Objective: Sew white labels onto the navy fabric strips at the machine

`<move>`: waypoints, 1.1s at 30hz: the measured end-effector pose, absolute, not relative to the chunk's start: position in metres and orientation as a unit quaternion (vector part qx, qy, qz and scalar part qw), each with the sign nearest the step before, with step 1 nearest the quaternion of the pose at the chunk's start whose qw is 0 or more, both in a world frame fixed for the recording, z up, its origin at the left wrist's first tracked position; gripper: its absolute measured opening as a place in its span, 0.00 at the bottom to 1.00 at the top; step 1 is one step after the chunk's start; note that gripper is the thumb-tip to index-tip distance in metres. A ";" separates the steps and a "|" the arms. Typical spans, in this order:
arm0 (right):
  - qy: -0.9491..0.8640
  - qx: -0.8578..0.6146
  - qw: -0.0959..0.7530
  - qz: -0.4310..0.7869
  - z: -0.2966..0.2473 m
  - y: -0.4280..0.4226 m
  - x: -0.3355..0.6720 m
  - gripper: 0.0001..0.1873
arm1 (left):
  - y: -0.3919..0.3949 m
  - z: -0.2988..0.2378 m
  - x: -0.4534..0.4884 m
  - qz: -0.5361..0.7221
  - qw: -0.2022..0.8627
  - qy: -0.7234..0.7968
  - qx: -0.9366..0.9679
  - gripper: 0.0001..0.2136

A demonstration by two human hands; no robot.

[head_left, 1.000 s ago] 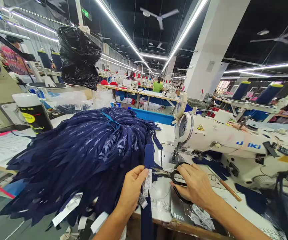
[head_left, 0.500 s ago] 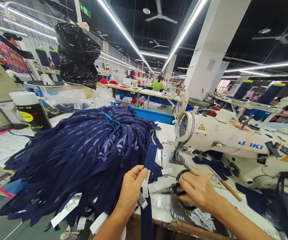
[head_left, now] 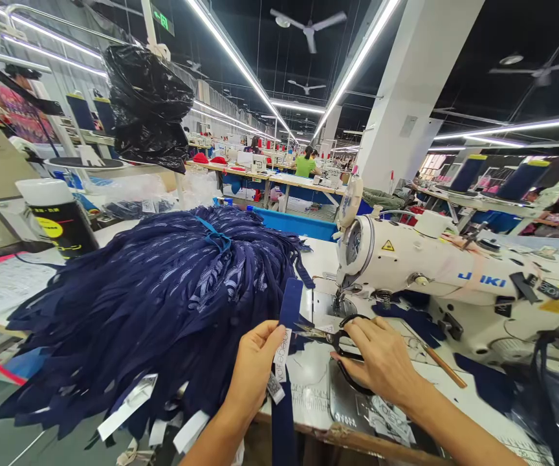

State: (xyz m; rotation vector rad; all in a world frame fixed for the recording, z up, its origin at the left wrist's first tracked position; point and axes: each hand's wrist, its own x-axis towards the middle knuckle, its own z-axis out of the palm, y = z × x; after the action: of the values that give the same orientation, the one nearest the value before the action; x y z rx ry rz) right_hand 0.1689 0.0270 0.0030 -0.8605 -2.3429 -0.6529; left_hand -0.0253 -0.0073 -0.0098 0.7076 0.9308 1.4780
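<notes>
Between thumb and fingers, my left hand [head_left: 253,362] pinches a navy fabric strap [head_left: 291,303] with a white printed label [head_left: 282,356] on it. The strap's lower end hangs over the table edge. My right hand [head_left: 379,353] grips black-handled scissors [head_left: 340,343], fingers through the loops. Their blades point left, close to the strap beside my left thumb; I cannot tell whether they touch it. A large bundle of navy straps [head_left: 163,298], tied with a blue band [head_left: 215,237], lies to the left. Loose white labels [head_left: 391,421] rest below my right hand.
A white sewing machine [head_left: 435,259] stands at the right, its needle area just beyond the scissors. A wooden-handled tool [head_left: 444,366] lies right of my right hand. A spray can [head_left: 57,217] stands at the left. A person [head_left: 305,163] in green sits far back.
The scissors have risen and swung up from low over the table, bringing their blades to the strap. My right hand has lifted slightly; my left hand keeps its hold.
</notes>
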 end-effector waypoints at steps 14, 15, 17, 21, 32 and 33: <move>-0.868 -0.317 0.272 -0.268 -0.002 0.028 0.169 0.14 | -0.006 -0.011 -0.028 0.625 0.582 0.420 0.308 0.09; -0.860 -0.333 0.290 -0.257 -0.003 0.029 0.171 0.14 | -0.006 -0.011 -0.028 0.625 0.578 0.424 0.311 0.10; -0.843 -0.367 0.318 -0.233 -0.005 0.032 0.177 0.14 | -0.007 -0.010 -0.030 0.625 0.572 0.428 0.315 0.10; -0.859 -0.414 0.239 -0.183 -0.014 0.038 0.204 0.11 | -0.007 -0.011 -0.033 0.625 0.580 0.420 0.312 0.09; -0.822 -0.532 0.124 -0.161 -0.041 0.044 0.302 0.04 | -0.004 -0.017 -0.030 0.628 0.586 0.398 0.322 0.08; -0.822 -0.518 0.125 -0.201 -0.038 0.042 0.296 0.05 | -0.005 -0.016 -0.030 0.630 0.581 0.401 0.325 0.09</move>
State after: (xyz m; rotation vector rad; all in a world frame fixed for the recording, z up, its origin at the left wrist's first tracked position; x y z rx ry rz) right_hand 0.2956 0.0419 -0.0375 -1.5111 -2.3951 -0.5854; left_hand -0.0299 -0.0046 -0.0162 0.7586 0.9366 1.4719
